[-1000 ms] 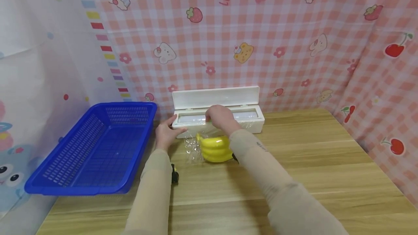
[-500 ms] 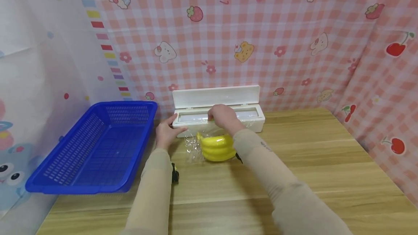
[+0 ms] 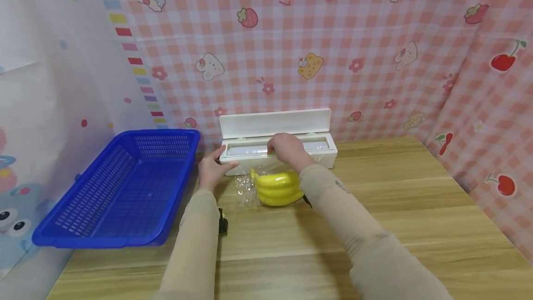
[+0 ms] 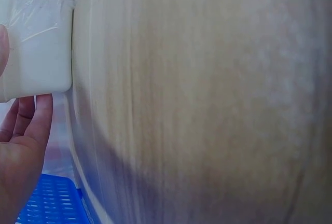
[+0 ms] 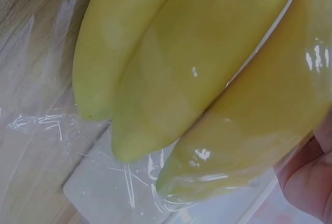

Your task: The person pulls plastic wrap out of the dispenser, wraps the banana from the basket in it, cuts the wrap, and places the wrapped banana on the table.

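A white cling film dispenser box (image 3: 281,165) stands at the back of the table, its lid (image 3: 275,124) raised and a roll (image 3: 247,150) inside. My left hand (image 3: 211,170) grips its left end, thumb on the front and fingers round the side. My right hand (image 3: 287,149) has curled fingers at the box's front top edge, pinching the small slide cutter, which the fingers mostly hide. Clear cling film (image 3: 246,191) runs from the box over a bunch of yellow bananas (image 3: 276,191) in front of it. In the right wrist view, film clings over the bananas (image 5: 171,79).
A blue plastic basket (image 3: 166,219) sits on the left of the wooden table (image 3: 416,198). Behind the box hangs a pink checked cloth (image 3: 266,36). Black wrist straps (image 3: 223,223) show beside the sleeves.
My right hand has slid a little to the right along the box's front edge. The left hand, box and basket stay in place; the bananas hardly move.
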A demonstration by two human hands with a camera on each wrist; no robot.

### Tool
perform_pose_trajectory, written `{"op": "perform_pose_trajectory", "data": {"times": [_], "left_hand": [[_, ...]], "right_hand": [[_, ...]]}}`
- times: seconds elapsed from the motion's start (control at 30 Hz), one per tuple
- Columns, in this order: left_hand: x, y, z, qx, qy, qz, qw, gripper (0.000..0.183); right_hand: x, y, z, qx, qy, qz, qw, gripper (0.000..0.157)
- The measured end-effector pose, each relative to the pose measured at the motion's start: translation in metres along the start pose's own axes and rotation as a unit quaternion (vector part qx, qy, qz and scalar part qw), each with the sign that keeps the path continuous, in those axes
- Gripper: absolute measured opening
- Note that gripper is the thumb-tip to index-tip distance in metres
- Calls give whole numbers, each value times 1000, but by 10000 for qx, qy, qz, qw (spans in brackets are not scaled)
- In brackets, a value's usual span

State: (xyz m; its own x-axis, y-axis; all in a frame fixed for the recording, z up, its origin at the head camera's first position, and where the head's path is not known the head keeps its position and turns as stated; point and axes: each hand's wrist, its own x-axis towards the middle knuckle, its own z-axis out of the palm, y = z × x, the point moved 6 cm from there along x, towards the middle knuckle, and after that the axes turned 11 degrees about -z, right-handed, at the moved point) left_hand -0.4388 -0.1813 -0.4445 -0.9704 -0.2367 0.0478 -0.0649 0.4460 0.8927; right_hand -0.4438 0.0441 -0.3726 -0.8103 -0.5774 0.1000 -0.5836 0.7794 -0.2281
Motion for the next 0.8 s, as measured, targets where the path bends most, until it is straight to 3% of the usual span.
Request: {"op": "perform_pose_trajectory", "data": {"times": [0.8], "left_hand": [[0,-1,0,1,-48,-43,10000,74]], "right_hand": [[-3,5,-1,-45,-72,48,10000,42]]}}
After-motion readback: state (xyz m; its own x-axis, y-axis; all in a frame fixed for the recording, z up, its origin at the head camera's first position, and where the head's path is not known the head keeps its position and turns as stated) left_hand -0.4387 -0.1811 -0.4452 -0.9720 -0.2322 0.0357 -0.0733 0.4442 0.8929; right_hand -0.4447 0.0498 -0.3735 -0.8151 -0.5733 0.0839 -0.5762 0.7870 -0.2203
